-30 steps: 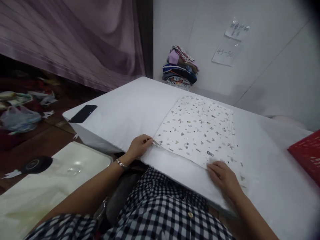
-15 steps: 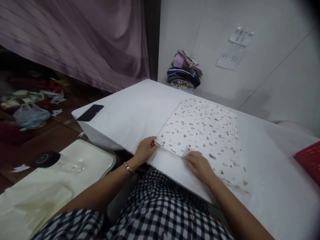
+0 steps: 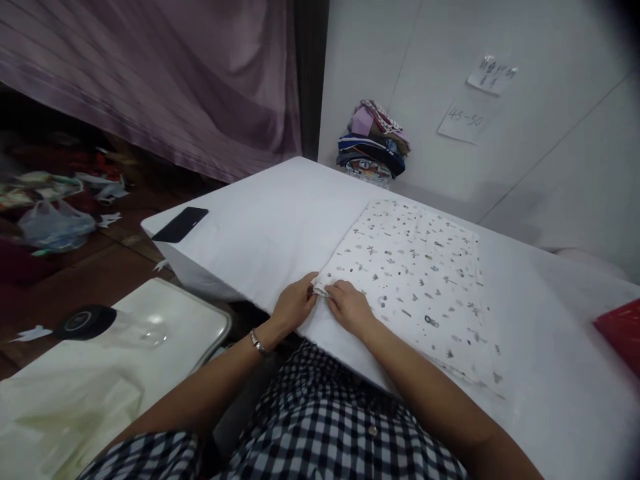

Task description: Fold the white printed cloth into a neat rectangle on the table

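A folded white cloth (image 3: 415, 273) with small printed figures lies flat on the white-covered table (image 3: 260, 227). At its near left corner, my left hand (image 3: 295, 303) pinches the layered edge between thumb and fingers. My right hand (image 3: 350, 307) is close beside it, its fingers curled on the cloth's near edge just right of that corner. Both hands are closed on the fabric. The fingertips of the left hand are partly hidden by the cloth.
A black phone (image 3: 180, 225) lies at the table's left corner. Folded clothes (image 3: 373, 143) are stacked by the wall. A red item (image 3: 620, 333) is at the right edge. On the lower left, a pale stool (image 3: 200, 320) bears a dark-lidded clear bottle (image 3: 90, 322) and plastic wrapping (image 3: 75, 420).
My right hand has slid left along the cloth's near edge, close to my left hand. The left hand stays at the corner. The view has shifted slightly.
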### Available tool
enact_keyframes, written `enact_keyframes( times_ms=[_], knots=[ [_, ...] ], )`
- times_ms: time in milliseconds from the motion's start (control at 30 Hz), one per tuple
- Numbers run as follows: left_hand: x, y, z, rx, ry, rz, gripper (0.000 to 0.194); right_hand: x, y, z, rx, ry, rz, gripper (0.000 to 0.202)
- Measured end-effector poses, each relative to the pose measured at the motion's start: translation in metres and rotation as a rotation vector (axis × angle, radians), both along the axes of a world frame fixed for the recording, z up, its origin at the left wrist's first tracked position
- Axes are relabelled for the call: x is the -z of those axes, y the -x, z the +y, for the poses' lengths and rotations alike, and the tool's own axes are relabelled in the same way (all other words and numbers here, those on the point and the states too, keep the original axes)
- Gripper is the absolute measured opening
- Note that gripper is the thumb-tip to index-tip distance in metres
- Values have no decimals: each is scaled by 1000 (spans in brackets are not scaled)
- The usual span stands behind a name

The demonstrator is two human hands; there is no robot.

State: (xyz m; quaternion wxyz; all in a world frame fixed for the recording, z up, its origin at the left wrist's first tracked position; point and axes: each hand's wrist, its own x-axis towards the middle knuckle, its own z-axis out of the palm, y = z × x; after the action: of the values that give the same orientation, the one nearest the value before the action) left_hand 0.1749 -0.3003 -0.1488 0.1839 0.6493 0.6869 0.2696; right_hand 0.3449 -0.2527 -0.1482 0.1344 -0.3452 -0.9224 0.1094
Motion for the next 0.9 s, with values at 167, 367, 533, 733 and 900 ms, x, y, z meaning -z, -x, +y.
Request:
enact_keyframes(
  times_ms=[167,367,533,733,900],
  knots=[
    [-1,6,-7,-34,29,72,35,5,-1,1,-54,30,34,29],
    [3,8,-7,-92,20,-74,30,10,-6,6,5,138,274,34],
    [2,6,-7,-49,24,-47,27,16,-7,7,30,203,517,30],
    [1,-3,-4,-21,-47,86,32,14,-9,7,62,213,693,26],
    [2,-6,-3,-57,-96,78,23,2,-13,2,8,43,406,36]
  ],
)
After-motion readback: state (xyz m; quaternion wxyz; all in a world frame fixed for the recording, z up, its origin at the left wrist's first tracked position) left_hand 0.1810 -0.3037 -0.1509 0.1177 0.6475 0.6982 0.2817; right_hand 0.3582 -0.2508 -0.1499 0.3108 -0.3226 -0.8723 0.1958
